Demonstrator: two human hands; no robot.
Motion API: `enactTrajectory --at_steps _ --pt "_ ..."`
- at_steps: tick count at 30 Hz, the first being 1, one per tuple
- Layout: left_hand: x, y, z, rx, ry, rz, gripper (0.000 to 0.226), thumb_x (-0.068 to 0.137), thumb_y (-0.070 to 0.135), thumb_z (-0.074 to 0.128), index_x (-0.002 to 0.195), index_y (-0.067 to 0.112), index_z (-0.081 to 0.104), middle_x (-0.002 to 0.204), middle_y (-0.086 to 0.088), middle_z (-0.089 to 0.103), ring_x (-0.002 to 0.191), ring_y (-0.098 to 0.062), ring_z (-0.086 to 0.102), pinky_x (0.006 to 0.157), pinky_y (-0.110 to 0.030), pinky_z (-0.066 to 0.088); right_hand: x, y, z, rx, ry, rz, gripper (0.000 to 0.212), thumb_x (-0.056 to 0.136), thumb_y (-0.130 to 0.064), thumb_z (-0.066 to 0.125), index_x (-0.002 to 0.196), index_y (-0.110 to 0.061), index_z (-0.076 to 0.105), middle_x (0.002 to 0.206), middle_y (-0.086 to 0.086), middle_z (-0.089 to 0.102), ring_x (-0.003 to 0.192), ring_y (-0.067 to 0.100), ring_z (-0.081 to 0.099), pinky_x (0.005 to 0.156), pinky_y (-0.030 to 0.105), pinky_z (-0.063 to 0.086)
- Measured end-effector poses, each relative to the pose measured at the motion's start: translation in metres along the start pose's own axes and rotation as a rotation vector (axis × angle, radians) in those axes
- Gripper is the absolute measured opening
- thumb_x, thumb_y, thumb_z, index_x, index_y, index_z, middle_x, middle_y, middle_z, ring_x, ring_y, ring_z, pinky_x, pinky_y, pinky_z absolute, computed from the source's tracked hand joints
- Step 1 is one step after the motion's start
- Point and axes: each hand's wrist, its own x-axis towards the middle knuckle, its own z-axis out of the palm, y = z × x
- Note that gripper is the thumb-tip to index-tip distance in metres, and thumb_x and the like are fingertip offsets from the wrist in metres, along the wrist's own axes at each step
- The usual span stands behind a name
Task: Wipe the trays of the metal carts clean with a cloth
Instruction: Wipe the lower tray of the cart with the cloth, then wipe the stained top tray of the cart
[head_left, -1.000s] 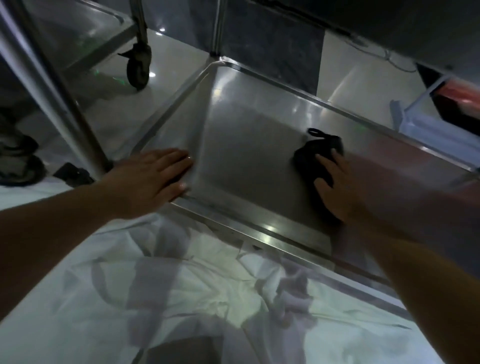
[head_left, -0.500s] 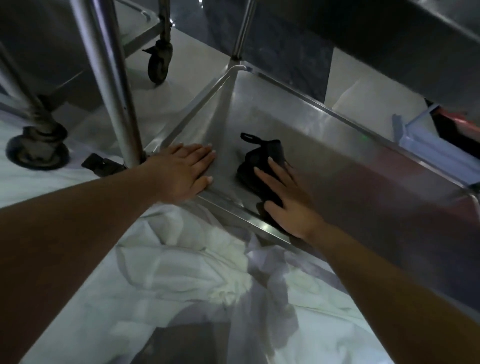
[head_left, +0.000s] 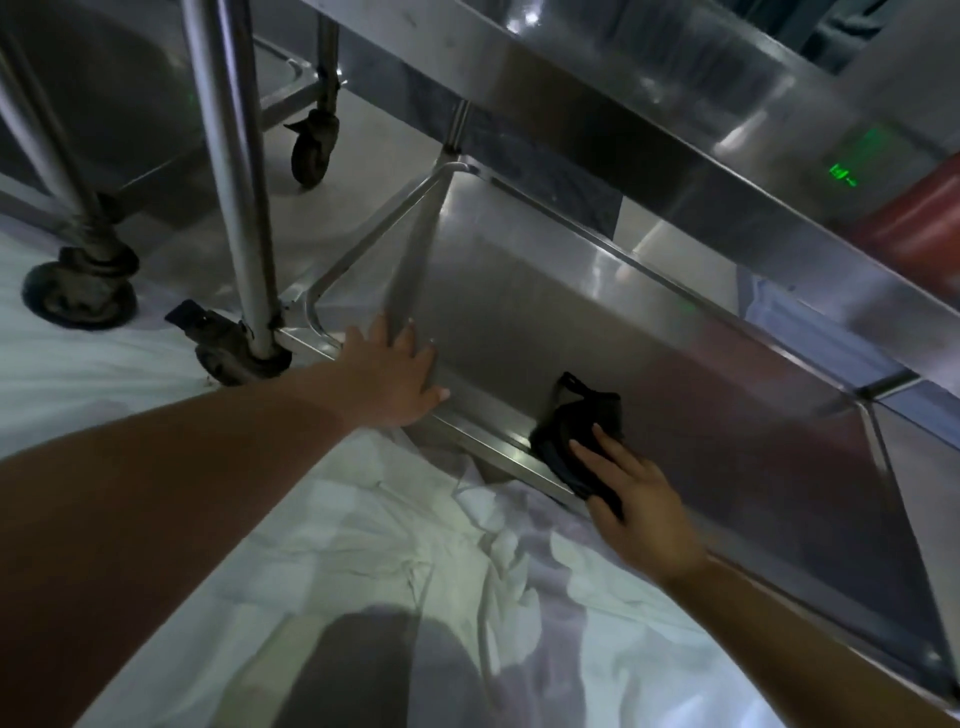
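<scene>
Wiping hand: the right hand (head_left: 641, 499) lies on a dark cloth (head_left: 582, 439), fingers stretched flat over it and pressing it down, not curled round it.
Cloth position: bunched at the near edge of the lower tray (head_left: 597, 322), partly draped over the near rim, with a small loop sticking up at its far end.
Bracing hand: the left hand (head_left: 397, 376) rests open, fingers straight and together, on the tray's near-left corner, where the rim meets the side wall.
Lower tray: a shallow steel tray, low to the floor, its bottom dull and streaked with reflections.
Upper shelf: another steel shelf (head_left: 675, 119) of the same cart crosses the top right, carrying a green glint that is probably a reflected light.
Cart post: an upright metal post (head_left: 228, 171) stands just left of the left hand, ending in a caster (head_left: 234, 356).
Second cart: further left and behind, with two more casters.
Floor: crumpled white sheet (head_left: 363, 561) spreads under both forearms, up to the tray's near rim.
</scene>
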Motion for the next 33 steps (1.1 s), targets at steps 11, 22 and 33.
enactTrajectory --at_steps 11,22,33 --pt "-0.096 0.015 -0.049 -1.009 -0.105 -0.225 0.052 0.102 0.043 0.029 0.139 0.01 0.045 0.146 -0.013 0.044 0.135 -0.027 0.038 0.106 -0.032 0.028 0.044 -0.117 -0.07 0.558 -0.279 0.291 0.045 0.095 0.0 0.042 0.134 -0.017 0.056 0.12 0.005 0.062 0.103 0.018 0.058 0.086 0.012 0.041" --pt "-0.302 -0.05 -0.3 -1.585 -0.074 -0.595 0.069 0.089 0.071 0.029 0.125 0.019 0.058 0.119 -0.004 0.063 0.097 -0.011 0.062 0.087 -0.033 0.051 0.0 -0.346 -0.337 0.793 -0.504 0.108 0.062 0.091 -0.003 0.04 0.114 -0.059 0.053 0.111 -0.028 0.059 0.093 -0.009 0.057 0.079 0.006 0.042" --pt "-0.487 -0.235 -0.565 -0.825 0.157 -0.525 0.061 0.094 0.062 0.02 0.144 0.033 0.038 0.145 0.007 0.047 0.132 -0.016 0.044 0.102 -0.032 0.035 0.023 -0.556 -0.576 0.954 -0.419 -0.039 0.062 0.094 0.002 0.038 0.127 -0.05 0.047 0.11 -0.005 0.057 0.074 -0.005 0.053 0.067 0.014 0.042"
